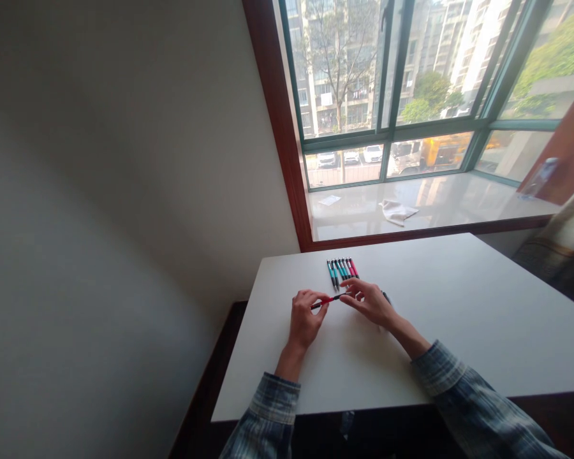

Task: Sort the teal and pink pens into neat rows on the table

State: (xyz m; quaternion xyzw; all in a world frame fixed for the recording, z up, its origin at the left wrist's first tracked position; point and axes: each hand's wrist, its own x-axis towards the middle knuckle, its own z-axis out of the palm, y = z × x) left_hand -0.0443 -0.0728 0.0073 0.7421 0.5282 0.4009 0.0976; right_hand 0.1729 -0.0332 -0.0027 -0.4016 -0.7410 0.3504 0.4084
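Note:
A red and black pen lies level between my two hands, just above the white table. My left hand is closed, pinching the pen's body between thumb and fingers. At the other end, the thumb and fingers of my right hand close around the thin tip, with the index finger raised. Whether a small separate part sits in those right fingertips is too fine to make out. Just beyond the hands, several pens, teal on the left and red on the right, lie side by side in a row.
Partly hidden behind my right hand is a dark object on the table. A white cloth or crumpled paper and a flat white slip rest on the window sill. A bare wall rises at the left.

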